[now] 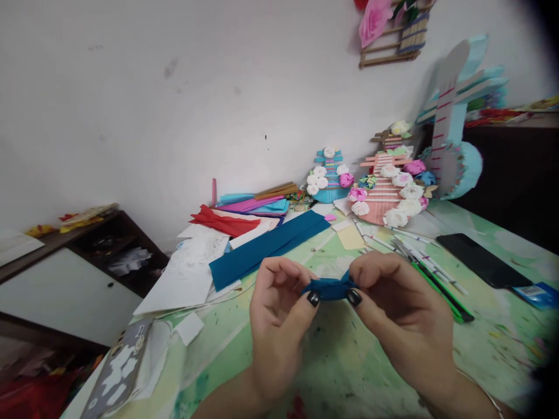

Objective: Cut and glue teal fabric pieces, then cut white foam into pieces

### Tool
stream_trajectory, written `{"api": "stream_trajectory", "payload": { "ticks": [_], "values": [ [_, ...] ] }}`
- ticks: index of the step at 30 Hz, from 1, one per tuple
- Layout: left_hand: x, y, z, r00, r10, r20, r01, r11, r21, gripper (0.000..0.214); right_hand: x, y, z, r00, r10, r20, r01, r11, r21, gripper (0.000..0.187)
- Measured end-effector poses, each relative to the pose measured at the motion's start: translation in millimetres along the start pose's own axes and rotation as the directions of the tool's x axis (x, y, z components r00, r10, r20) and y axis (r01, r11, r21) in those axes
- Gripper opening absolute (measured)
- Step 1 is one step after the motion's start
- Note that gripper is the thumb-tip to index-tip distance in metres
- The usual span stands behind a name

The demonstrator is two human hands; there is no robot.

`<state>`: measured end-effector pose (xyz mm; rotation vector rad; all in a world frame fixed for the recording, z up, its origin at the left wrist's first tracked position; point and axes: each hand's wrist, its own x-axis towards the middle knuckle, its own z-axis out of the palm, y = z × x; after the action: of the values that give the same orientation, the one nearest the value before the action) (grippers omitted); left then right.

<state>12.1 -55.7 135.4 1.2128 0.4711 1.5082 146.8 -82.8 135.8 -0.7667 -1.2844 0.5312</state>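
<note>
A small folded piece of blue crepe paper (331,288) is pinched between both my hands above the paint-stained table (358,366). My left hand (279,317) grips its left end with thumb and curled fingers. My right hand (399,314) grips its right end the same way. Just behind my hands lies a long folded strip of the same blue paper (266,247).
Red, pink and light blue paper sheets (244,212) are stacked at the back. Craft-stick stands with paper flowers (384,186) line the wall. Green-handled scissors (441,288), a black phone (480,259) and a blue packet (539,294) lie right. White papers (183,273) lie left.
</note>
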Motion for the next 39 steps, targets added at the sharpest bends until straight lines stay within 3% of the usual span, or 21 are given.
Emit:
{"api": "stream_trajectory", "payload": {
  "ticks": [5, 11, 19, 25, 32, 39],
  "values": [
    [0, 5, -5.1, 0.978, -0.197, 0.070, 0.196, 0.980, 0.024, 0.017, -3, -4, 2, 0.999, 0.049, 0.022, -0.049, 0.999, 0.019, 0.012],
    [1, 9, -6.7, 0.958, -0.254, 0.134, 0.250, 0.967, 0.050, 0.012, -2, -4, 2, 0.997, 0.066, 0.034, -0.068, 0.997, 0.037, 0.012],
    [2, 11, -5.0, 0.977, -0.183, 0.111, 0.180, 0.983, 0.036, 0.008, 0, 2, -4, 0.973, 0.150, 0.176, -0.151, 0.988, -0.007, 0.006],
    [2, 7, -7.1, 0.990, -0.086, 0.112, 0.080, 0.995, 0.058, 0.013, -3, 1, 4, 0.990, 0.091, 0.111, -0.092, 0.996, 0.007, 0.009],
    [-3, 4, -2.1, 0.994, -0.082, 0.071, 0.076, 0.994, 0.083, 0.008, -7, 6, 13, 0.986, 0.152, 0.073, -0.161, 0.976, 0.145, 0.003],
    [-7, 0, 2.0, 0.998, -0.030, 0.053, 0.022, 0.988, 0.152, 0.010, -11, 3, 16, 0.987, 0.147, 0.058, -0.153, 0.982, 0.109, 0.005]
  ]
}}
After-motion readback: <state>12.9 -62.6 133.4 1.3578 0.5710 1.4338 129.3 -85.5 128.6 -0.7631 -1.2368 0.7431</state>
